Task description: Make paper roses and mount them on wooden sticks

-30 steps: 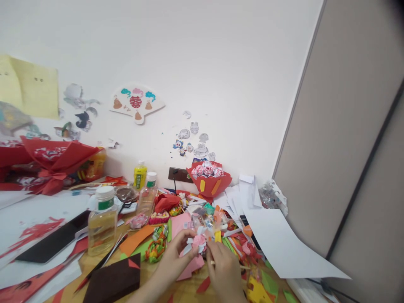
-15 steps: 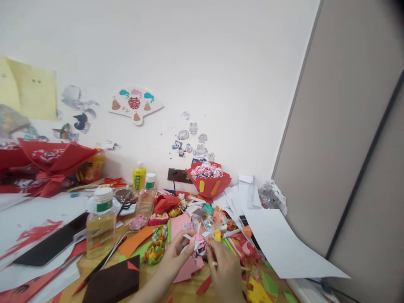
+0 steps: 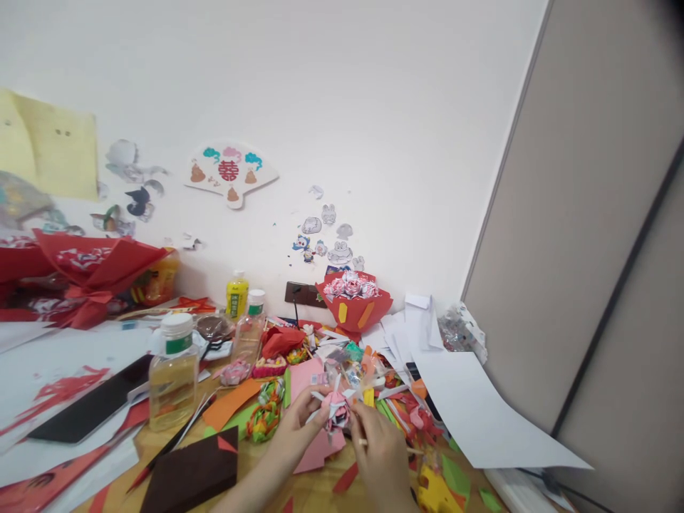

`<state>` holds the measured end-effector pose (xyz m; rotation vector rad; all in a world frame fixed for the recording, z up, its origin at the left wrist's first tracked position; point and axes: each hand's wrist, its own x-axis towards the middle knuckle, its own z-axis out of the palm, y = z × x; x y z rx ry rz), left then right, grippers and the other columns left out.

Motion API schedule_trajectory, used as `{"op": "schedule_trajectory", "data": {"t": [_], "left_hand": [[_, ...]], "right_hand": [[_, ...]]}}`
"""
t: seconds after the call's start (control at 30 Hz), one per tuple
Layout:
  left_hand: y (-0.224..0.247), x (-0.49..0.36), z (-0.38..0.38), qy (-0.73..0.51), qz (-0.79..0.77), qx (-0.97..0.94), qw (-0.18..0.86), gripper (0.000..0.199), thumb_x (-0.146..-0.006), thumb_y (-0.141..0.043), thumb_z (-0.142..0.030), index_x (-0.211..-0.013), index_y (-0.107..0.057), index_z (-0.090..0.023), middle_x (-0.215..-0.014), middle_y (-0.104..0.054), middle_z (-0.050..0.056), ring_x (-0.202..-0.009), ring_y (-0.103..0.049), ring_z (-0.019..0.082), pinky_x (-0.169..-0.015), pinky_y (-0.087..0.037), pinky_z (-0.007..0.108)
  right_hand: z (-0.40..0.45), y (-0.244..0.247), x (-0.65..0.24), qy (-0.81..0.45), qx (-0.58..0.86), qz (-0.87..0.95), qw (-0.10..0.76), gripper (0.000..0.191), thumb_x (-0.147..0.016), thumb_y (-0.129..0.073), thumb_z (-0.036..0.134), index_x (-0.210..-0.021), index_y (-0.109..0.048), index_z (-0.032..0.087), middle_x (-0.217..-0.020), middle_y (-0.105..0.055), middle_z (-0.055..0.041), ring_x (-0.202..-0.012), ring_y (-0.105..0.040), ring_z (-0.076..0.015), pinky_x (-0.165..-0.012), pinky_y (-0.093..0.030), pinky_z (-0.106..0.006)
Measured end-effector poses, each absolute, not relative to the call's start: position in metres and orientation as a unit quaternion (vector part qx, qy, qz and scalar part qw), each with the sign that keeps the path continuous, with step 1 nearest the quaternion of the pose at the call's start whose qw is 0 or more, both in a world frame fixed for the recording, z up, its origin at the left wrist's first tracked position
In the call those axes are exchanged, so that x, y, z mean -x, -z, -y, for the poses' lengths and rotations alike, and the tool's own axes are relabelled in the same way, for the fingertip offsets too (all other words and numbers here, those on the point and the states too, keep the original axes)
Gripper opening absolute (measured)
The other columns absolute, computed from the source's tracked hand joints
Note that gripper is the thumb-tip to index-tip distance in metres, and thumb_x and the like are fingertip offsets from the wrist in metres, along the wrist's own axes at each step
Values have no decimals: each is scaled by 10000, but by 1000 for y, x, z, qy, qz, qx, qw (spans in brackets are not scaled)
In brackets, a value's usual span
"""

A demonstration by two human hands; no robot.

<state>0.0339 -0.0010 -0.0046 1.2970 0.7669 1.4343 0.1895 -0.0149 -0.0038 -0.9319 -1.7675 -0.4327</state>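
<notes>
A pink-and-white paper flower (image 3: 338,409) is between my two hands, above the wooden table. My left hand (image 3: 306,420) grips it from the left, thumb and fingers pinching its petals. My right hand (image 3: 377,436) is closed at the flower's right side. A thin pale stick (image 3: 414,451) runs through the right hand's grasp, showing on both sides of it. The right fingertips touch the flower's edge; what they pinch there is partly hidden. Pink paper (image 3: 315,456) lies beneath the hands.
Paper scraps and a red-wrapped bouquet (image 3: 357,313) stand behind the hands. To the left are a clear bottle of yellowish liquid (image 3: 174,385), a dark brown sheet (image 3: 195,474) and a black tablet-like slab (image 3: 93,402). A large white sheet (image 3: 491,413) curls over on the right.
The flower has turned a little in my hands, so its pink side faces me more. Both hands stay in nearly the same place, and the view has shifted slightly.
</notes>
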Motion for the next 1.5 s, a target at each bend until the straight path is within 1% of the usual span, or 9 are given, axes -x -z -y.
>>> {"op": "schedule_trajectory", "data": {"t": [0.1, 0.2, 0.4, 0.67, 0.83, 0.97, 1.13, 1.37, 1.5], "left_hand": [[15, -35, -8, -585, -292, -474, 590, 480, -622, -729, -536, -930, -550, -214, -655, -617, -28, -645, -600, 154, -664, -469, 291], [15, -37, -9, -589, -289, -427, 623, 538, -557, -769, -542, -908, -534, -209, -634, -626, -26, -575, -589, 137, -601, -480, 281], [-2, -37, 4, -592, -326, -398, 620, 566, -482, -799, -548, -846, -574, -179, -634, -633, -23, -517, -576, 118, -513, -495, 255], [0, -38, -1, -562, -381, -414, 607, 707, -445, -724, -674, -918, -524, -189, -512, -617, -43, -377, -560, 135, -405, -478, 261], [-2, -38, 2, -549, -413, -442, 576, 692, -462, -685, -706, -888, -489, -198, -440, -583, -68, -353, -560, 147, -393, -483, 265], [-5, -39, 4, -538, -422, -450, 575, 669, -469, -677, -697, -876, -466, -210, -447, -594, -65, -366, -590, 173, -395, -482, 275], [-8, -40, 6, -537, -427, -445, 576, 640, -486, -679, -670, -873, -456, -213, -440, -578, -79, -370, -585, 165, -410, -488, 274], [-3, -38, 2, -538, -438, -439, 571, 674, -456, -683, -685, -878, -467, -205, -451, -568, -85, -378, -587, 163, -434, -516, 299], [2, -37, -2, -549, -434, -416, 581, 669, -433, -708, -670, -859, -488, -203, -426, -568, -78, -355, -567, 153, -415, -496, 281]], "right_hand": [[14, 5, -191, 164, 389, 744, 519, 276, -943, -355, 250, -912, -619, 176, -731, -690, -43, -627, -659, -156, -575, -482, -237], [14, 7, -192, 136, 386, 760, 505, 230, -933, -379, 253, -925, -599, 187, -745, -681, -31, -636, -649, -152, -570, -470, -233], [20, 5, -188, 126, 362, 781, 493, 264, -945, -341, 301, -835, -561, 204, -669, -634, -15, -580, -604, -158, -522, -419, -242], [22, 0, -188, 204, 281, 800, 490, 235, -958, -327, 229, -893, -550, 190, -661, -637, -22, -579, -602, -153, -565, -415, -243], [20, -2, -188, 210, 264, 814, 473, 286, -968, -290, 224, -889, -563, 186, -624, -627, -16, -547, -593, -147, -517, -396, -236], [19, -3, -187, 200, 274, 812, 475, 352, -985, -238, 244, -838, -554, 195, -613, -632, -6, -527, -592, -138, -497, -387, -233], [19, -1, -187, 201, 273, 813, 474, 373, -990, -216, 249, -839, -552, 191, -622, -635, -7, -531, -594, -134, -509, -391, -230], [17, 2, -186, 158, 298, 816, 469, 420, -989, -222, 355, -736, -524, 208, -580, -604, 19, -492, -560, -124, -481, -360, -230], [16, 2, -188, 155, 283, 822, 469, 389, -987, -239, 345, -797, -549, 206, -620, -631, 11, -522, -579, -130, -494, -371, -233]]}}
